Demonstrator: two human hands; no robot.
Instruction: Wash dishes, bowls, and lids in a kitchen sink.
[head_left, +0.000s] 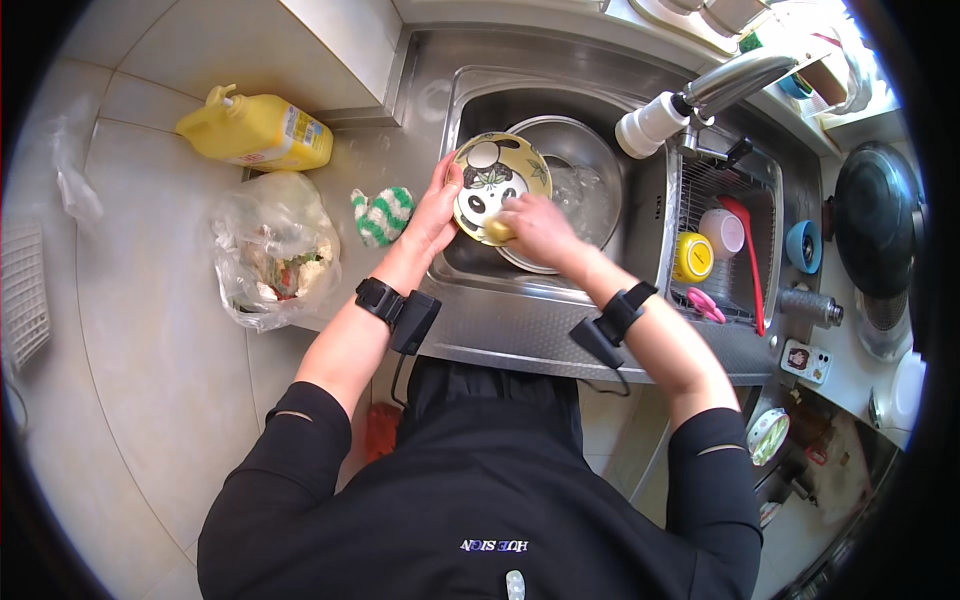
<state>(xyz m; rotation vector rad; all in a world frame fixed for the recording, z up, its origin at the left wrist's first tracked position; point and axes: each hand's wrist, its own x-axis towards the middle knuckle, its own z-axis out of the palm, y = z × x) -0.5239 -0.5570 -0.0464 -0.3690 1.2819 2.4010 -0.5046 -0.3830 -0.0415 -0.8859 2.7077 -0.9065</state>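
A yellow plate (536, 169) with a panda picture is tilted up above the left basin of a steel sink (480, 315). My left hand (435, 206) grips its left rim, thumb on the face. Pressed to the plate's lower right is a small yellowish sponge or pad (497, 229), held in the fingers of my right hand (541, 232); it is blurred. Behind the plate, a round steel basin (611, 176) sits in the sink with water and what looks like a clear dish in it. The plate hides part of this basin.
Left of the sink lie a green-and-white striped scrub cloth (382, 216), a plastic bag of food scraps (277, 255) and a yellow detergent jug (277, 135). A faucet (720, 86) overhangs the right side. The wire drain rack (694, 206) holds a yellow cup (691, 257), a pink cup (721, 232) and a red utensil (752, 274).
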